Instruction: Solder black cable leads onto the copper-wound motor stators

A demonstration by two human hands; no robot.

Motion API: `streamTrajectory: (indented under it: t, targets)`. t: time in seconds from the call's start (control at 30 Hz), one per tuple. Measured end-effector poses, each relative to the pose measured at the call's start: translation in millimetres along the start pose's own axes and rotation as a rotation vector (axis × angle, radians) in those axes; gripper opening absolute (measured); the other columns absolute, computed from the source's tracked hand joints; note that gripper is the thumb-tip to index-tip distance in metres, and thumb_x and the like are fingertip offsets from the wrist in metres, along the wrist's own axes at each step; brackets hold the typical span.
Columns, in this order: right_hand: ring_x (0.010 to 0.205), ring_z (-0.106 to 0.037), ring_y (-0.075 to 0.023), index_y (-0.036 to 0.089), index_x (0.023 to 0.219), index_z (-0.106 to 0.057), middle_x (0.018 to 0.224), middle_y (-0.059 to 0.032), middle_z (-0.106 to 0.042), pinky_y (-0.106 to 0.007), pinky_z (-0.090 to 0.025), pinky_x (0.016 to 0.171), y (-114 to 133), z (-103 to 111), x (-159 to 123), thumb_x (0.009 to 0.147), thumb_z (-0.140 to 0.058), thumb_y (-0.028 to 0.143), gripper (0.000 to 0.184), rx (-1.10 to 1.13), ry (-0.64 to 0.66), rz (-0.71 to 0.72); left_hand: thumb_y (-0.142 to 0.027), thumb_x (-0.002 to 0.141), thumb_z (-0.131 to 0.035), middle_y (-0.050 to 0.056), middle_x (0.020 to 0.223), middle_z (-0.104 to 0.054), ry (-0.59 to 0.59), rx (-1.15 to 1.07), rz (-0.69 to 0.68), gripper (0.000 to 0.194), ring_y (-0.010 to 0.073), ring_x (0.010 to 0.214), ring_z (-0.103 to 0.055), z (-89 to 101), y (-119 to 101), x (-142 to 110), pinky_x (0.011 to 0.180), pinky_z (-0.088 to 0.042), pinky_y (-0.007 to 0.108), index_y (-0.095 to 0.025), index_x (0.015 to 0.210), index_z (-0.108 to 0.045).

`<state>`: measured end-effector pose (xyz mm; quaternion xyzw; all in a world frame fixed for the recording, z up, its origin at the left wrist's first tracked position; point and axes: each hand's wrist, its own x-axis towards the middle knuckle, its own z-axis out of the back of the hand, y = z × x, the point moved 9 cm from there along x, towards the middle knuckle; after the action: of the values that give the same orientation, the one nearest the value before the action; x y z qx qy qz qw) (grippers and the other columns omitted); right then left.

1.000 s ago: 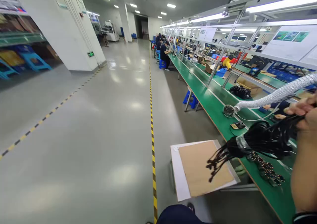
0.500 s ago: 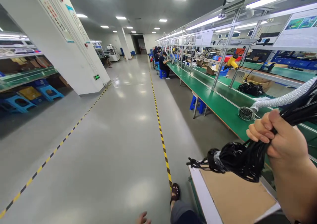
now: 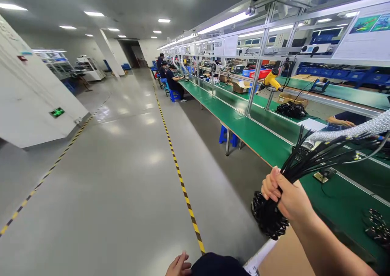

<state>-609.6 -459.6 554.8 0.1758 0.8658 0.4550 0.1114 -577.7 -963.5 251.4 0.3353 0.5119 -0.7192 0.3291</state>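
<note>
My right hand [image 3: 288,196] is closed around a bundle of black cables [image 3: 269,219]. The looped part of the bundle hangs below my fist, and the loose cable ends fan out above it to the right. Under the bundle is a brown cardboard sheet [image 3: 282,253] at the bottom edge of the view. Down at the lower middle, my left hand [image 3: 178,264] shows only partly, fingers loosely bent and apart, with nothing in them. It hangs beside my dark clothing, over the grey floor.
A long green workbench [image 3: 234,119] runs along the right, with a silver duct hose [image 3: 353,127], a yellow heat gun [image 3: 269,80] and more black cables [image 3: 291,110]. Seated people [image 3: 173,83] work farther along. Yellow-black tape [image 3: 179,178] marks the walkway; a blue stool [image 3: 227,135] stands under the bench.
The view has swung to the right. My right hand has moved left and down in the view, and the cable bundle now hangs more upright. My left hand has come further into view.
</note>
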Motion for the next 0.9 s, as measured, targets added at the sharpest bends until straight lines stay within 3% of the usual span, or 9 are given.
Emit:
streamTrajectory:
  t: [0.13,0.27,0.37,0.4,0.47,0.53,0.6,0.73,0.9]
  targets:
    - [0.037,-0.032,-0.0078,0.021,0.057,-0.043,0.043,0.0086,-0.032,-0.025,-0.038,0.043,-27.6,-25.8,48.0,0.091,-0.067,0.053,0.052,0.134,0.039,0.000,-0.086,0.070,-0.062,0.016,0.090,-0.068,0.251,-0.061,0.104,0.077,0.0240,0.078,-0.067,-74.5,-97.9,48.8,0.076,-0.053,0.033,-0.014,0.098,-0.062]
    - [0.037,-0.029,-0.0080,0.022,0.059,-0.045,0.042,0.0094,-0.028,-0.025,-0.038,0.043,-55.0,-61.4,115.5,0.094,-0.063,0.051,0.049,0.236,0.118,-0.012,-0.100,0.064,-0.046,0.025,0.095,-0.070,0.648,-0.051,0.270,0.107,0.0337,0.090,-0.071,-167.1,-204.6,81.4,0.084,-0.053,0.040,-0.006,0.112,-0.062]
    - [0.036,-0.027,-0.0072,0.022,0.059,-0.044,0.042,0.0101,-0.027,-0.024,-0.038,0.042,-74.6,-83.1,171.0,0.095,-0.062,0.052,0.050,0.312,0.122,-0.051,-0.098,0.071,-0.038,0.026,0.106,-0.072,0.887,-0.105,0.366,0.107,0.0390,0.105,-0.069,-226.4,-285.9,94.8,0.098,-0.050,0.049,-0.006,0.120,-0.064]
    - [0.035,-0.027,-0.0070,0.022,0.059,-0.043,0.042,0.0102,-0.027,-0.024,-0.038,0.042,-80.3,-86.4,188.9,0.095,-0.061,0.053,0.051,0.324,0.113,-0.063,-0.092,0.077,-0.040,0.025,0.107,-0.072,0.879,-0.123,0.385,0.098,0.0390,0.106,-0.069,-239.9,-310.6,103.4,0.100,-0.049,0.051,-0.007,0.118,-0.066]
    - [0.035,-0.029,-0.0066,0.022,0.059,-0.043,0.042,0.0102,-0.029,-0.024,-0.039,0.042,-88.9,-81.1,224.0,0.094,-0.063,0.054,0.052,0.299,0.069,-0.068,-0.068,0.089,-0.052,0.020,0.100,-0.074,0.715,-0.140,0.350,0.065,0.0355,0.099,-0.071,-257.1,-359.3,132.2,0.099,-0.051,0.049,-0.008,0.105,-0.071]
    - [0.036,-0.032,-0.0063,0.022,0.059,-0.044,0.042,0.0100,-0.033,-0.024,-0.041,0.044,-95.9,-54.2,258.7,0.091,-0.066,0.056,0.052,0.203,-0.029,-0.053,-0.038,0.091,-0.058,0.013,0.086,-0.074,0.520,-0.113,0.226,0.030,0.0271,0.083,-0.071,-271.7,-412.2,167.5,0.092,-0.055,0.042,-0.011,0.088,-0.070]
    - [0.037,-0.035,-0.0062,0.022,0.059,-0.044,0.043,0.0097,-0.036,-0.024,-0.045,0.047,-104.3,-4.1,290.5,0.088,-0.069,0.059,0.053,0.073,-0.193,-0.033,-0.020,0.086,-0.056,0.007,0.076,-0.071,0.449,-0.044,0.130,0.014,0.0201,0.071,-0.068,-300.9,-464.4,201.9,0.084,-0.057,0.035,-0.014,0.079,-0.067]
    - [0.038,-0.038,-0.0061,0.022,0.059,-0.043,0.042,0.0098,-0.039,-0.026,-0.048,0.050,-135.8,126.2,346.4,0.080,-0.074,0.067,0.059,-0.047,-0.557,0.023,-0.012,0.082,-0.054,0.004,0.069,-0.066,0.339,0.094,-0.050,0.011,0.0165,0.062,-0.062,-381.5,-568.2,275.3,0.071,-0.057,0.031,-0.015,0.074,-0.061]
    - [0.042,-0.048,-0.0096,0.021,0.058,-0.046,0.044,0.0073,-0.046,-0.032,-0.054,0.060,-202.9,268.6,441.6,0.065,-0.077,0.079,0.067,0.087,-0.782,0.007,-0.017,0.077,-0.067,0.001,0.062,-0.057,0.082,0.245,-0.371,0.012,0.0157,0.059,-0.057,-483.7,-696.6,349.7,0.062,-0.052,0.029,-0.014,0.074,-0.056]
